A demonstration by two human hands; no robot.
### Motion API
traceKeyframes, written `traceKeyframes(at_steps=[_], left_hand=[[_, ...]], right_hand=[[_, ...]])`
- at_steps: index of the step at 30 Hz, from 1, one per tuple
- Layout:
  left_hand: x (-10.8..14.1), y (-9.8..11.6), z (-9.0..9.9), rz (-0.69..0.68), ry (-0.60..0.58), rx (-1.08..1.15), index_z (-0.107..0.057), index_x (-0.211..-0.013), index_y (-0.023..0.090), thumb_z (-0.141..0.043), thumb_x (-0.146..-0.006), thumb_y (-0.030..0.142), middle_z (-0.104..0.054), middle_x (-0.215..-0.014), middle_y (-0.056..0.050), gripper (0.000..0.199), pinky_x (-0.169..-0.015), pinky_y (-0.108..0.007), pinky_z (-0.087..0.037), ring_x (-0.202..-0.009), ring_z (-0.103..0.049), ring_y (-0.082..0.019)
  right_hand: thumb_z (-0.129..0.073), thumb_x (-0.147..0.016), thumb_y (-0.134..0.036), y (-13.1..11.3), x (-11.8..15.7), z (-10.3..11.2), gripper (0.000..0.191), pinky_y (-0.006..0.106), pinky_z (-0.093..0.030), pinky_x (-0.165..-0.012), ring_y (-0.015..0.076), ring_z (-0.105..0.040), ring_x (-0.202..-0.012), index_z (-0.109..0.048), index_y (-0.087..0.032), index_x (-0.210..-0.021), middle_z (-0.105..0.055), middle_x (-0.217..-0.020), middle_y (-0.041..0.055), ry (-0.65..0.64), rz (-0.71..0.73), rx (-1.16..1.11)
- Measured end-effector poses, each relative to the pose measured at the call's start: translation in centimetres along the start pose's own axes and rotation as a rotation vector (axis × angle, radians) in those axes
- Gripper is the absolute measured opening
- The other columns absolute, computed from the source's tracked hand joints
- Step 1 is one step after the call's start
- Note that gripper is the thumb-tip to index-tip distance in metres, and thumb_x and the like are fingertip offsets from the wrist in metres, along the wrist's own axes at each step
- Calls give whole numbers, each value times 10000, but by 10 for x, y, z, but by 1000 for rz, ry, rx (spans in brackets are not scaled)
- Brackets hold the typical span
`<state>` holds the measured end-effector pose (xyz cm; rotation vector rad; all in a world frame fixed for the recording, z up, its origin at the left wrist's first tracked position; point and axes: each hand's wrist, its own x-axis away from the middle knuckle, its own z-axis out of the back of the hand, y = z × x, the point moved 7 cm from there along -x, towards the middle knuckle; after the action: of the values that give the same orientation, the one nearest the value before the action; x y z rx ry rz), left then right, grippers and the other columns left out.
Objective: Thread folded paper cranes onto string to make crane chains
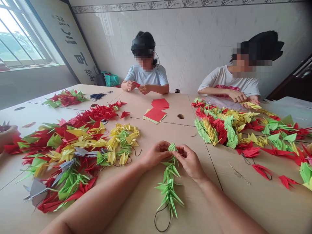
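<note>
A string of green folded paper cranes (pixel 168 188) lies on the table in front of me, its far end lifted slightly between my hands. My left hand (pixel 157 154) pinches that end from the left, and my right hand (pixel 190 159) pinches it from the right, thumb on the green paper. A dark cord loop (pixel 162 219) trails from the near end of the string. What lies between my fingertips is partly hidden.
Piles of red, green, yellow and grey cranes (pixel 80 139) lie left, more strings (pixel 226 126) right. Red paper squares (pixel 156 115) sit beyond my hands, near a table hole (pixel 180 116). A needle-like tool (pixel 240 174) lies right. Two people (pixel 146 71) work opposite; another hand (pixel 9 136) shows left.
</note>
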<state>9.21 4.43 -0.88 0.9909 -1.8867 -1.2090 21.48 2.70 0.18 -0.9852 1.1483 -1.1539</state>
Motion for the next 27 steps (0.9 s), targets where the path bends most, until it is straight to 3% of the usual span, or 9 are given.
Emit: traceKeyframes(at_steps=[5, 10, 18, 27], left_hand=[[3, 6, 8, -19, 144, 34, -498, -831, 167, -764, -627, 374, -567, -777, 28, 394, -629, -217, -472, -656, -581, -83], [4, 7, 15, -6, 235, 84, -493, -843, 181, -736, -660, 324, -561, -780, 35, 337, -612, -207, -486, -649, -585, -76], [0, 6, 21, -61, 251, 201, -494, -844, 170, -729, -666, 256, -562, -788, 26, 307, -619, -200, -492, -682, -605, -87], [1, 9, 11, -88, 165, 98, -493, -836, 170, -746, -649, 330, -556, -753, 35, 353, -630, -232, -484, -631, -557, -77]], right_hand=[[-635, -757, -384, 3, 1, 0, 342, 337, -522, -738, 198, -624, -838, -544, -206, -1034, -643, -912, 65, 18, -1, 22], [-623, -759, -346, 0, 2, -6, 297, 348, -517, -799, 205, -624, -916, -576, -205, -1016, -655, -991, 77, -54, -5, 35], [-608, -770, -302, -6, 5, -12, 306, 347, -515, -814, 201, -633, -921, -571, -206, -1059, -663, -1045, 80, -117, -1, 50], [-580, -802, -352, -8, 3, -7, 204, 303, -519, -697, 191, -636, -779, -637, -191, -913, -695, -862, 59, -69, 51, 103]])
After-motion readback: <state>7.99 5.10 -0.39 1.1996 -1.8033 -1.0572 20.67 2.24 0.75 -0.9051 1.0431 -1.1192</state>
